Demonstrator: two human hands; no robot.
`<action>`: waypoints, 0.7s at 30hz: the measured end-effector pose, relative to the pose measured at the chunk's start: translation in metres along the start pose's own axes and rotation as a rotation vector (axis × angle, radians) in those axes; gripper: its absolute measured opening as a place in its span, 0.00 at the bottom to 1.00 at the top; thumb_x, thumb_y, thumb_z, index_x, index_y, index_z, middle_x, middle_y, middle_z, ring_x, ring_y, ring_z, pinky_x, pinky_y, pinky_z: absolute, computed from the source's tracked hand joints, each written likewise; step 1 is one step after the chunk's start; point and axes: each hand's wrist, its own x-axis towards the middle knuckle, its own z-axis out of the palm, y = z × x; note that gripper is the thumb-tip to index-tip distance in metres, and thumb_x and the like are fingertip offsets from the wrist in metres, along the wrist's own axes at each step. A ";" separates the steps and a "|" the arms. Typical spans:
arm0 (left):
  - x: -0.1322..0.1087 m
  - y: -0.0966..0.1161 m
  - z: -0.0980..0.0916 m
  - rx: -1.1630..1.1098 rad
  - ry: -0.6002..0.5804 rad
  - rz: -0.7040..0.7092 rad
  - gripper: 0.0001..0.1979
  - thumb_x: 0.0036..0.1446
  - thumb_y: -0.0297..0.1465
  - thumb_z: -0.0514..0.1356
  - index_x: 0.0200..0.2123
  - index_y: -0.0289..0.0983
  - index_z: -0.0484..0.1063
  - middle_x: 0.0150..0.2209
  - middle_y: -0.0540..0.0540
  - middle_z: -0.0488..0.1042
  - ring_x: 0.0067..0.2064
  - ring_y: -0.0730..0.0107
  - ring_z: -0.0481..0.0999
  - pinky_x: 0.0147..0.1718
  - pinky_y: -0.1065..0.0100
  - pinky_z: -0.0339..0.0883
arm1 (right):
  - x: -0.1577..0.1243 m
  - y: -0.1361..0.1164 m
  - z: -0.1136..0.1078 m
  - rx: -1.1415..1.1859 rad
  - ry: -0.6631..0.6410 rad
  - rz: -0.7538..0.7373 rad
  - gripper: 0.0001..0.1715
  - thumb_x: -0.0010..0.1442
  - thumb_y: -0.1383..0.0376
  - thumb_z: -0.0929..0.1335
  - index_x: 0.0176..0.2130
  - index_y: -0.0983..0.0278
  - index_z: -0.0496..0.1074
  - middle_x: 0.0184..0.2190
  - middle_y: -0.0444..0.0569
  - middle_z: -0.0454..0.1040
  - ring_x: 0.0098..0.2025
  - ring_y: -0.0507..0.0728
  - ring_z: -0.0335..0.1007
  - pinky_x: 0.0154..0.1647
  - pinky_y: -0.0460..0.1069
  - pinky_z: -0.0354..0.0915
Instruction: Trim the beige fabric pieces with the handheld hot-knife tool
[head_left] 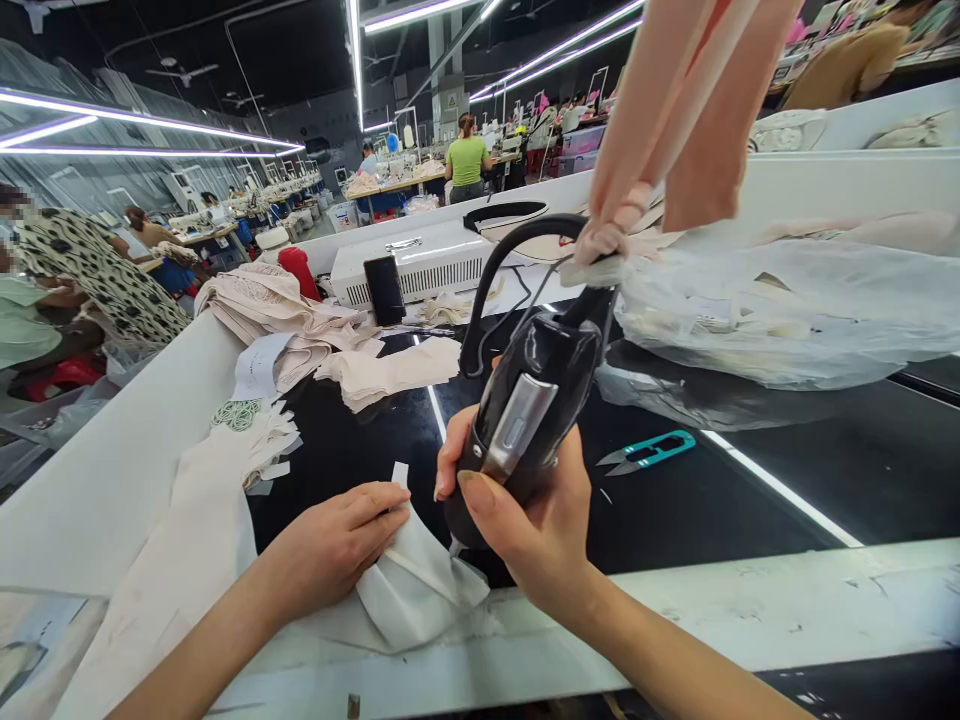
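My right hand [525,520] is wrapped round a black hand-held tool [525,410] with a silver trigger plate, its tip pointing down at a small piece of pale fabric [420,580]. The tool's black cord [495,270] loops up behind it, hung by a pink cloth strip [675,110]. My left hand [337,545] presses the fabric piece flat on the table's front edge, its fingers curled over the cloth.
Teal thread snips [649,452] lie on the black table top [787,470] to the right. A clear plastic bag of cloth [787,310] sits behind them. Stacks of beige pieces [300,330] and a white machine [420,260] stand further back. Other people work at distant tables.
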 end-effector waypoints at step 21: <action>0.010 0.033 -0.020 0.135 -0.191 -0.037 0.32 0.61 0.40 0.73 0.65 0.46 0.67 0.58 0.33 0.73 0.58 0.47 0.78 0.54 0.47 0.78 | -0.001 -0.001 0.000 0.047 -0.005 0.012 0.26 0.62 0.63 0.74 0.54 0.54 0.62 0.34 0.41 0.74 0.26 0.52 0.71 0.27 0.49 0.72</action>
